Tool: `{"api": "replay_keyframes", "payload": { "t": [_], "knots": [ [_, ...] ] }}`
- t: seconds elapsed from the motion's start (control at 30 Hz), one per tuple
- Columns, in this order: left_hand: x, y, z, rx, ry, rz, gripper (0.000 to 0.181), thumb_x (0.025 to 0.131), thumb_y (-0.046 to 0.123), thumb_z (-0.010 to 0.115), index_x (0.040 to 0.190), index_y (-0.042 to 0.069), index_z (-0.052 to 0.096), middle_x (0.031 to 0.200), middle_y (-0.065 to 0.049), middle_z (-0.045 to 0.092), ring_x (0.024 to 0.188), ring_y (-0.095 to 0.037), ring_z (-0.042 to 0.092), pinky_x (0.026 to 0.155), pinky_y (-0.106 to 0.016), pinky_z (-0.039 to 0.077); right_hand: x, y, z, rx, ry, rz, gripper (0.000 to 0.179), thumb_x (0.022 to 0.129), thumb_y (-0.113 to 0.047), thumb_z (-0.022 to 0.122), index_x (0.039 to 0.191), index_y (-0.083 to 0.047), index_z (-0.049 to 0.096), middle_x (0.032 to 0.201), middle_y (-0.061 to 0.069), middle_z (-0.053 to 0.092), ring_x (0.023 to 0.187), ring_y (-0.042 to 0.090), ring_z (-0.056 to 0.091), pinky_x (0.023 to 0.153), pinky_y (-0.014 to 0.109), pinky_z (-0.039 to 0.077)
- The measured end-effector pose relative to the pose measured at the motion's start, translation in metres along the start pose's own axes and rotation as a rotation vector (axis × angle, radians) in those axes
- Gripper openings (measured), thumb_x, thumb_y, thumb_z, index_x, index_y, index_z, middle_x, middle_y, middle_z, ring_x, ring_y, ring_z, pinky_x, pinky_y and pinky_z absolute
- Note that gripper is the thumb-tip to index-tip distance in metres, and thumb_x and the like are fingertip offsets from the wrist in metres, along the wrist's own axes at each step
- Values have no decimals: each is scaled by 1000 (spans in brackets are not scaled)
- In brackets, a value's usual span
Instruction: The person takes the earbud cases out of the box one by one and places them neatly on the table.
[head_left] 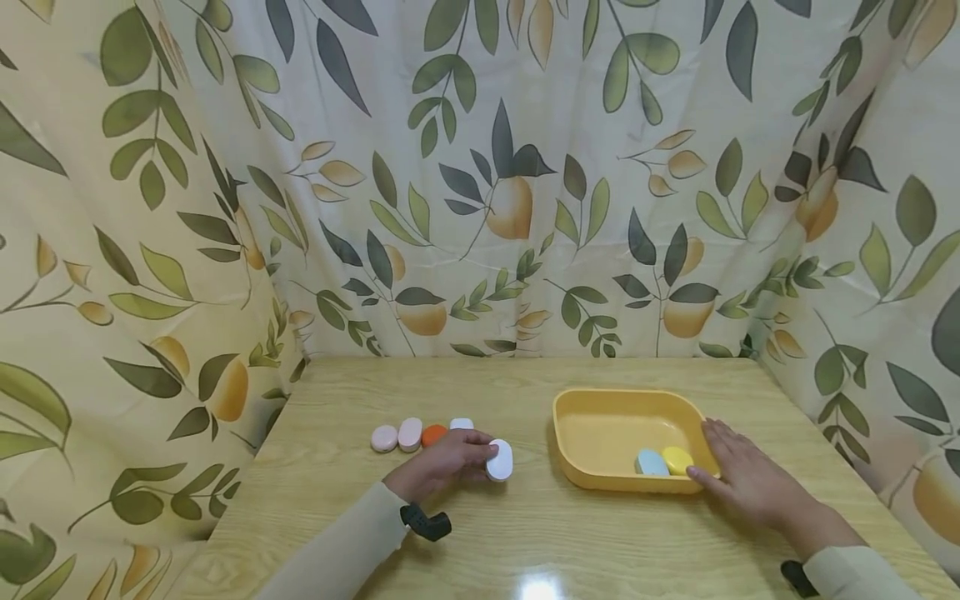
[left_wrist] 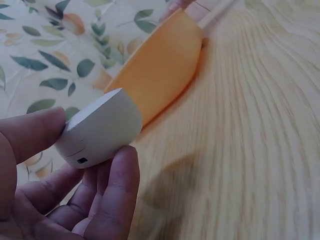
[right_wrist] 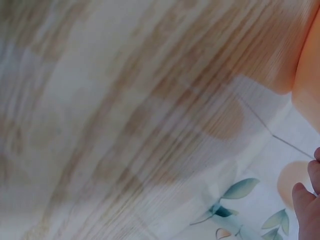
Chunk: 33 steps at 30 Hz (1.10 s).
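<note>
My left hand (head_left: 444,460) pinches a small white earbud case (head_left: 499,461) between thumb and fingers, above the table. In the left wrist view the case (left_wrist: 102,132) shows a flat face, a thin seam and a small dark port. My right hand (head_left: 753,482) rests on the right side of a yellow-orange tray (head_left: 600,437), fingers extended along the rim. Inside the tray's front right part lie a light blue rounded case (head_left: 652,462) and a yellow round case (head_left: 678,460), side by side. Only fingertips of the right hand (right_wrist: 307,200) show in the right wrist view.
Left of the tray, a row holds a pale pink round case (head_left: 384,438), a pink oval case (head_left: 410,434), an orange case (head_left: 433,434) and a white case (head_left: 461,423), the last two partly behind my left hand. Leaf-patterned curtains (head_left: 480,208) border the wooden table (head_left: 480,383).
</note>
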<state>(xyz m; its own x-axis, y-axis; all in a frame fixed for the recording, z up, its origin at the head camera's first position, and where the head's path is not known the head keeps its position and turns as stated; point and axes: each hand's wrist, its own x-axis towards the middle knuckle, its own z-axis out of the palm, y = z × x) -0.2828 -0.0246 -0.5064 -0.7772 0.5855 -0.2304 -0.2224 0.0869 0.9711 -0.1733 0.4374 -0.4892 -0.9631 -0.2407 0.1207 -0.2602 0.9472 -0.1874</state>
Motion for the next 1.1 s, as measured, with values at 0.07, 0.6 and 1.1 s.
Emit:
{"api": "replay_keyframes", "payload": {
  "t": [0.07,0.6,1.1],
  "knots": [
    [-3,-5,-5,-11,-5,8,31,96,15,64,119,-6,61,101,-11,67,89,-21,66,81,-39,57,0,0,2,-3,0,3,83,102,-48,45,148,15,15,150,36,20,138,51,17,115,37,-11],
    [-22,-16,-36,40,6,38,34,96,14,64,120,-10,59,101,-11,66,88,-21,65,75,-37,58,-5,-2,2,11,26,16,83,101,-48,46,148,14,17,151,34,20,138,50,18,117,40,-7],
    [-23,-21,-40,215,76,61,31,91,15,71,113,-7,66,95,-8,67,79,-17,64,71,-33,58,-3,-3,2,-3,10,17,83,102,-49,44,147,16,18,151,34,20,139,49,17,112,29,-16]
  ]
}}
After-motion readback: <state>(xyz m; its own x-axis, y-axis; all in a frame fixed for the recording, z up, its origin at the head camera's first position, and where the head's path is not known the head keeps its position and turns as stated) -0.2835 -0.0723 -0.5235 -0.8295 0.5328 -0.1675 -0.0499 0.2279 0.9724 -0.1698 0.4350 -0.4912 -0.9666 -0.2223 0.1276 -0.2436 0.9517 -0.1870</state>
